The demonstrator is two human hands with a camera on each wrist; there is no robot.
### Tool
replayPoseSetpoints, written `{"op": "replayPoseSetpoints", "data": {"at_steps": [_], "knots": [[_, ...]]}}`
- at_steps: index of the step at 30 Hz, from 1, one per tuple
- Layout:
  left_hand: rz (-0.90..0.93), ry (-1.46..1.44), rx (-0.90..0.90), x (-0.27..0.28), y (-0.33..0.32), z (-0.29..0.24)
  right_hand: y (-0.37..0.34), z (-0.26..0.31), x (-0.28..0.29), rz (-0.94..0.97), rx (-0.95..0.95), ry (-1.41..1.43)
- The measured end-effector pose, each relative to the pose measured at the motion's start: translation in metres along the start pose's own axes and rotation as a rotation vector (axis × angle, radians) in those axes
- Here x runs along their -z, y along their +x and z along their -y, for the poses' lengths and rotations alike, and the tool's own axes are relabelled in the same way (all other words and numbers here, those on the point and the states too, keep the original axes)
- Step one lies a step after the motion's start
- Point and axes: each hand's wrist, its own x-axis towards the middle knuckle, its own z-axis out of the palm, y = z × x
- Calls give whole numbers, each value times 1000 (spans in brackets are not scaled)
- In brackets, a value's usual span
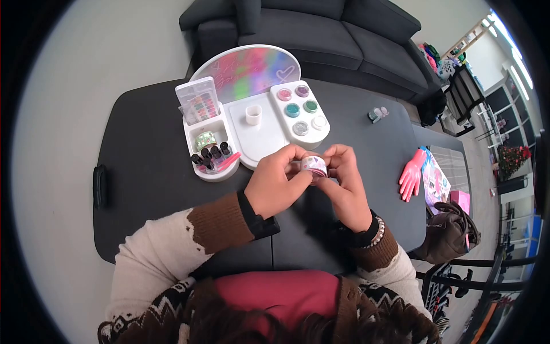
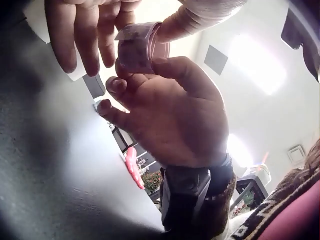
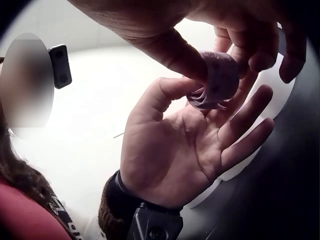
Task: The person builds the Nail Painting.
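Both hands meet over the near side of the table, around a small roll of patterned tape [image 1: 314, 164], whitish with coloured prints. My left hand [image 1: 274, 182] pinches it from the left, thumb at the near rim and fingers behind. From the other side my right hand [image 1: 347, 192] pinches it between thumb and fingers. In the left wrist view the roll [image 2: 136, 47] shows its layered inner windings between the two thumbs. Loose layers stick out at the lower edge of the roll [image 3: 216, 82] in the right wrist view.
A white organizer [image 1: 258, 152] stands ahead, with a small white cup [image 1: 253, 115], glitter pots [image 1: 293, 109], dark-capped bottles [image 1: 215, 152] and a green roll [image 1: 205, 140]. A small bottle [image 1: 376, 116] stands back right. Right lie a pink hand model [image 1: 411, 176] and a bag [image 1: 450, 232].
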Motion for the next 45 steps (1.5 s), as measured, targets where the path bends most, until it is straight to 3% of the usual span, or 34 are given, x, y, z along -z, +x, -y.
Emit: {"op": "replayPoseSetpoints", "data": {"at_steps": [9, 19, 21, 25, 28, 31, 33, 37, 40, 43, 45], "knots": [[65, -72, -1, -3, 0, 1, -2, 14, -2, 121, -146, -113], [87, -185, 27, 0, 1, 6, -1, 10, -2, 71, -120, -145], [18, -206, 55, -3, -1, 1, -1, 7, 1, 78, -168, -54], [28, -187, 26, -3, 2, -5, 3, 3, 10, 14, -131, 133], [56, -244, 66, -1, 3, -4, 7, 9, 24, 8, -206, 207], [69, -193, 112, 4, 5, -8, 10, 6, 36, 91, -206, 280], [34, -227, 133, 5, 6, -9, 15, 16, 44, 140, -270, 127], [33, -232, 238, 7, 5, -8, 56, 10, 99, -68, -145, -241], [74, -210, 259, 7, 5, -7, 89, -18, 151, -356, 72, -956], [32, -237, 276, 1, 2, -8, 110, -40, 175, -475, -29, -1214], [31, -229, 277, 3, 3, -4, 117, -51, 181, -438, -83, -1272]]}}
